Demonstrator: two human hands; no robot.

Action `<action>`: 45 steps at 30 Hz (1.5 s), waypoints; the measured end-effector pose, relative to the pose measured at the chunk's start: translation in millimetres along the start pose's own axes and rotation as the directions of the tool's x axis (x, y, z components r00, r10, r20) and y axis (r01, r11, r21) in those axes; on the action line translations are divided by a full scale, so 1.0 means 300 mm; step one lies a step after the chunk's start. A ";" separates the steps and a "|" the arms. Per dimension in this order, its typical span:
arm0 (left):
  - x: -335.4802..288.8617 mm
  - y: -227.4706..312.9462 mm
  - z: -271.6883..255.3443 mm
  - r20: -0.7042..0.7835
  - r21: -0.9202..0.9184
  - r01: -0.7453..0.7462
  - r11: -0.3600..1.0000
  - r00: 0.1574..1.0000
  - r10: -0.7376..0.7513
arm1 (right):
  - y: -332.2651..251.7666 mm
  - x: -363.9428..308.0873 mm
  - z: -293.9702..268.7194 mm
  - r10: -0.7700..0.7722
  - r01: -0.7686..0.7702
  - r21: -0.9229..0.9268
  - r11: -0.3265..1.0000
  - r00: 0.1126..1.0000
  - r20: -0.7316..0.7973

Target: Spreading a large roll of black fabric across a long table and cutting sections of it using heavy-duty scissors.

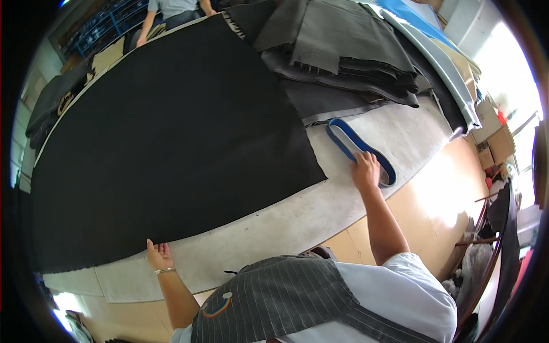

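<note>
A large black sheet of material (171,137) lies spread over the pale table. My left hand (159,257), with a bracelet at the wrist, holds its near edge, thumb on top and fingers at the underside. To the right of the sheet, my right hand (366,170) grips the near side of a long, rounded blue-banded cutting die (344,129). The die rests on the bare table (412,134), its inside open to the tabletop. My right fingertips curl over the band.
Folded dark grey sheets (349,34) are piled at the back right, with pale and blue rolls (440,63) beyond. A co-worker's hand (141,41) touches the table's far side. Cardboard boxes (500,143) stand on the right. A rack with dark material (497,228) is at the lower right.
</note>
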State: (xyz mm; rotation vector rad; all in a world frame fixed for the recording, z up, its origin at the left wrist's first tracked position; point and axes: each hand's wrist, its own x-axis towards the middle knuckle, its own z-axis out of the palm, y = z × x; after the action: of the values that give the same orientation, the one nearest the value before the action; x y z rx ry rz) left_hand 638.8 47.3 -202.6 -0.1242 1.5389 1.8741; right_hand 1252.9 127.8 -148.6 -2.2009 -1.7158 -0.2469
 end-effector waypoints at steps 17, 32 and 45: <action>0.157 0.160 0.019 0.092 0.282 0.163 0.945 0.976 -0.196 | -0.342 0.093 0.064 0.209 -0.200 -0.076 0.977 0.813 0.544; 0.208 0.392 0.127 0.190 0.382 -0.669 0.638 0.732 0.654 | -0.350 0.140 0.023 -0.085 -0.054 0.386 0.921 0.938 0.335; 0.298 0.108 -0.056 0.361 0.900 -0.426 -0.092 0.609 0.707 | -0.360 0.065 0.184 0.075 -0.278 0.317 0.906 0.846 0.527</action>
State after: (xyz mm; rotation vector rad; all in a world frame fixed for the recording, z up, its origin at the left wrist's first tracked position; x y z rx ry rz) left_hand 547.6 70.7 -224.0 1.1839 3.0306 0.9018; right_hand 1149.9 188.8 -176.2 -2.2131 -1.5884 0.7245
